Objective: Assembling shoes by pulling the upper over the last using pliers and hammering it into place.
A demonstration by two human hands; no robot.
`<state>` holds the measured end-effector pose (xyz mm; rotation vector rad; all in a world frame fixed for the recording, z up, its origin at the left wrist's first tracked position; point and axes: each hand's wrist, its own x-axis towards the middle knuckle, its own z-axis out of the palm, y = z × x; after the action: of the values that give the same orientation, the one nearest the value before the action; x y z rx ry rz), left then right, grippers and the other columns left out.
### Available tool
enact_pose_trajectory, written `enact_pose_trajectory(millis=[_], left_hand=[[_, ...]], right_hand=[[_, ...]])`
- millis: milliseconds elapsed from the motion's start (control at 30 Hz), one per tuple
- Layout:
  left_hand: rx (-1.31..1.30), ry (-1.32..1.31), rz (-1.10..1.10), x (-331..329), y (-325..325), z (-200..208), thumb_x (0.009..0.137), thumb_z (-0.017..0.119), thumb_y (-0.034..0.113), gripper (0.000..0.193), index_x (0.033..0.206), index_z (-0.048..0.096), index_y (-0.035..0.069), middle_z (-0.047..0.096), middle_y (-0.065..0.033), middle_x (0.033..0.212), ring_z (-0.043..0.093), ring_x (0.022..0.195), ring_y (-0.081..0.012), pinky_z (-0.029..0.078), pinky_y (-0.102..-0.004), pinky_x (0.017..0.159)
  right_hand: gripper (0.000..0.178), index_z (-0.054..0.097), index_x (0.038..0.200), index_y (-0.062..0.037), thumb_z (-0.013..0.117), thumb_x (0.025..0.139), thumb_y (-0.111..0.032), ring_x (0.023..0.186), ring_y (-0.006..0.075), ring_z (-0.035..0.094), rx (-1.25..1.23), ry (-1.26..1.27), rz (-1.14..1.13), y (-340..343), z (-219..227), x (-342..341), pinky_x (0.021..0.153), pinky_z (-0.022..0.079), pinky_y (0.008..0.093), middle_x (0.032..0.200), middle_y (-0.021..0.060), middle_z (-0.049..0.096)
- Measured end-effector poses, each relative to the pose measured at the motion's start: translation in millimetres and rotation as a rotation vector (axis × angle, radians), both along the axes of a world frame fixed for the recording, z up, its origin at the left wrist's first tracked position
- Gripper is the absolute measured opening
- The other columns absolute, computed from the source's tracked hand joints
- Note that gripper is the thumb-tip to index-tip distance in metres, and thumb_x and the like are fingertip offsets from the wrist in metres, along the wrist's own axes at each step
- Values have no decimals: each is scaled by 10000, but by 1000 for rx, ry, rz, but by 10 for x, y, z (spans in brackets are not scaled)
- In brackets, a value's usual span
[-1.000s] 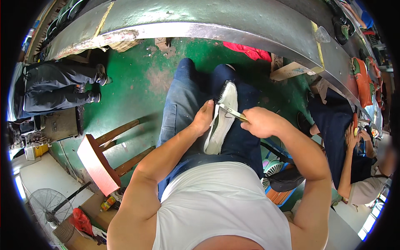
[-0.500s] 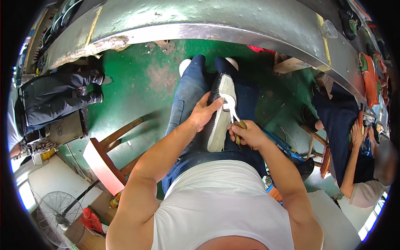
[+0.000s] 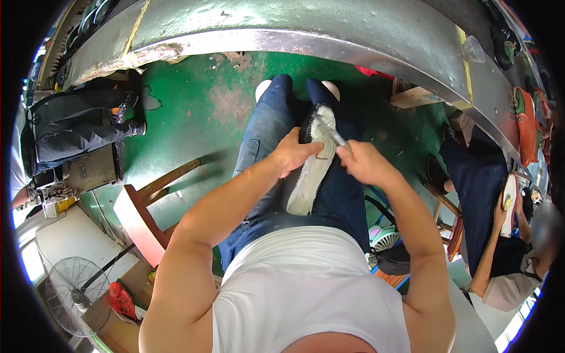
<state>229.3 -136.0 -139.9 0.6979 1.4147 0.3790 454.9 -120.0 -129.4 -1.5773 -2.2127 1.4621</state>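
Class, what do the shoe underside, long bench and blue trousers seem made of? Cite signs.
Shoe underside: perhaps coated fabric, mostly matt; uneven whitish surface, so uncertain.
Long bench: probably sheet metal, glossy; bright reflections, small bumps.
Blue trousers: likely denim, matt; faded, soft creases.

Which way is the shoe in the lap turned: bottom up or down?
Bottom up: the shoe shows its pale underside; the left hand holds its side.
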Motion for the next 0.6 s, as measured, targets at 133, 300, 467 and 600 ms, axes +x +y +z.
enact_pose_trajectory(millis=[133, 300, 467, 600], left_hand=[[-87, 38, -53, -114, 76, -52, 816, 784, 329, 828, 1441, 382, -37, 590, -180, 1307, 611, 1138, -239, 485, -372, 979], [-100, -103, -76, -58, 116, -39, 778, 797, 358, 969, 1477, 292, -84, 531, -230, 1380, 549, 1254, -296, 438, -402, 1050], [-72, -93, -20, -72, 32, -210, 802, 792, 337, 890, 1435, 334, -90, 556, -208, 1334, 562, 1221, -271, 445, -389, 1037], [-12, -68, 10, -99, 12, -213, 837, 779, 307, 801, 1397, 373, -96, 596, -181, 1269, 580, 1176, -241, 460, -371, 1015]], right_hand=[[273, 638, 1011, 37, 600, 949, -226, 821, 438, 657, -461, 26, -71, -193, 419, 315, 773, 520, 459, 812, 228, 674], [516, 527, 1347, 58, 635, 918, -210, 923, 404, 673, 42, 101, 321, -681, 384, 326, 851, 531, 450, 949, 234, 683], [390, 591, 1183, 51, 667, 906, -213, 892, 392, 676, 55, -318, 324, -708, 671, -128, 806, 533, 465, 988, 202, 689], [295, 628, 1121, -43, 684, 901, -231, 861, 379, 671, 152, 24, -5, -1029, 46, -14, 762, 521, 464, 968, 179, 685]])
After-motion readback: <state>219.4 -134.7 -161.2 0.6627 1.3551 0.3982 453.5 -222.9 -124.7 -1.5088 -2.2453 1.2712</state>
